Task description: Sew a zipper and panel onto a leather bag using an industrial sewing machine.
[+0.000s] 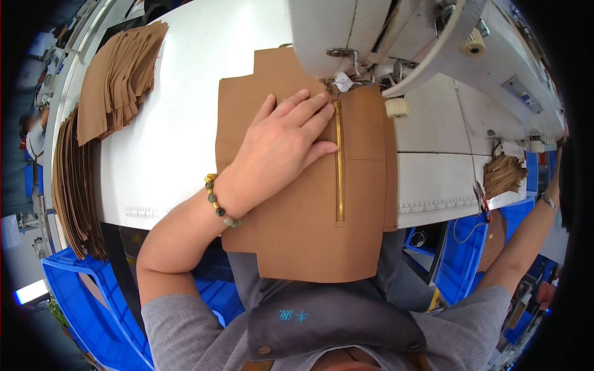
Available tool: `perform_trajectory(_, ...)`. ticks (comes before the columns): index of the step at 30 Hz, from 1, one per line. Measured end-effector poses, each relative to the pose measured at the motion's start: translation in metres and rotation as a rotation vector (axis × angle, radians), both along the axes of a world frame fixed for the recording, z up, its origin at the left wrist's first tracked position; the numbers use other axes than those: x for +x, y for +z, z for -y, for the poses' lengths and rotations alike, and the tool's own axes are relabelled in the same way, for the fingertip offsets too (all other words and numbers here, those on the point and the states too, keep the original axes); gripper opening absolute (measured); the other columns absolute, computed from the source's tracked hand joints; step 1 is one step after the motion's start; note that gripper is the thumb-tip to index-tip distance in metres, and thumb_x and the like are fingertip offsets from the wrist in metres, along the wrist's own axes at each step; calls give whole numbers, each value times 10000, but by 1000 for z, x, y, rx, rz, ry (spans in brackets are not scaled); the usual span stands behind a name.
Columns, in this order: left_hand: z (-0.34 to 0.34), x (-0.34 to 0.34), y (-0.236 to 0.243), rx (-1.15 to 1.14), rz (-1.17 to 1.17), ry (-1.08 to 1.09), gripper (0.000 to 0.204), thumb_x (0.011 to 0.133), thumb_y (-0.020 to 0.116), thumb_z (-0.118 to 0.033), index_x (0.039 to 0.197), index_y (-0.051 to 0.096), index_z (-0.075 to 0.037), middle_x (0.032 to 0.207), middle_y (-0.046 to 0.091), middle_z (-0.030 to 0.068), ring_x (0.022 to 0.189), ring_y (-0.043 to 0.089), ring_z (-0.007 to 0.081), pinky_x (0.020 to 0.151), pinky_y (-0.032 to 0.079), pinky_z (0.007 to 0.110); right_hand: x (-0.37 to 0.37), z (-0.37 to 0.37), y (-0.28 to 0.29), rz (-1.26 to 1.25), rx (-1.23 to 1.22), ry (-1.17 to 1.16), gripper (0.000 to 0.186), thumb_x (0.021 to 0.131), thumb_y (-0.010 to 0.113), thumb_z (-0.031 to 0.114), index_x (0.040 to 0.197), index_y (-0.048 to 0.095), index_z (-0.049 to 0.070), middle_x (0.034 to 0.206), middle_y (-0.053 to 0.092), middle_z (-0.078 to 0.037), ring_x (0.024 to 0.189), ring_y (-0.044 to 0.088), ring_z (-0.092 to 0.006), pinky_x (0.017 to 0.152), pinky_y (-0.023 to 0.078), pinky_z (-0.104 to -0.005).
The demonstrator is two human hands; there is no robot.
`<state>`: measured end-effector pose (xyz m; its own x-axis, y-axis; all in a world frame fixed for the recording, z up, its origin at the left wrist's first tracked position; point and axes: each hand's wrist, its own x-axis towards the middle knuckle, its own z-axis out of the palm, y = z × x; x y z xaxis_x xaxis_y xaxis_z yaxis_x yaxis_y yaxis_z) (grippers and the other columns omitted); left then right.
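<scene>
My left hand (281,133) lies flat on a brown leather-like panel (297,241), fingers stretched forward, thumb beside a gold-toothed zipper (340,167). The zipper runs lengthwise in a narrow slot in the panel. The panel has stepped cut-out corners, and its near end hangs over the table's front edge toward my lap. Its far end lies under the head of a white sewing machine (346,37), close to the presser foot area (343,81). My right arm (526,241) reaches up along the right side of the machine; its hand (556,170) is mostly hidden at the dark rim, fingers unseen.
Stacks of brown pieces (120,80) lie at the left of the white table (154,179), some drooping over its edge. At right are small brown strips (504,175) and red-handled scissors (482,201). Blue bins (93,303) stand below on both sides.
</scene>
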<state>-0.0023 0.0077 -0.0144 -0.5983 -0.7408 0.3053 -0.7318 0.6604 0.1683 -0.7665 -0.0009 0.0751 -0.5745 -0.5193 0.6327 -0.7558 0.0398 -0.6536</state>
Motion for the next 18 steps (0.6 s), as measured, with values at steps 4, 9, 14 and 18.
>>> perform_trajectory(4,0,0,-1,-6,-10,-4,560,936,715,-413,1376,651,-73,1466,613,94,1372,559,323,1118,457,536,-5,-2,-12,54,-16,24,407,1061,561,313,1163,660,-68,1117,682,-176,1012,666,-297,876,527,-419)
perform_trajectory(9,0,0,-2,-6,-13,-7,556,932,723,-404,1373,652,-75,1461,616,94,1371,560,324,1118,457,536,-11,-3,-30,130,-53,59,413,1065,547,307,1221,647,-61,1174,676,-157,1061,663,-270,913,531,-390)
perform_trajectory(14,0,-1,-1,16,-19,-1,556,920,739,-391,1372,652,-80,1447,619,96,1371,559,325,1111,461,543,-20,3,-51,227,-128,119,426,1068,533,302,1279,634,-54,1231,670,-137,1110,661,-242,950,536,-360)
perform_trajectory(18,1,-1,0,12,-22,-13,577,909,748,-401,1373,650,-71,1426,626,107,1367,559,334,1110,455,541,-18,11,-70,313,-218,112,441,1072,522,297,1326,624,-49,1277,665,-122,1149,659,-221,980,540,-337)
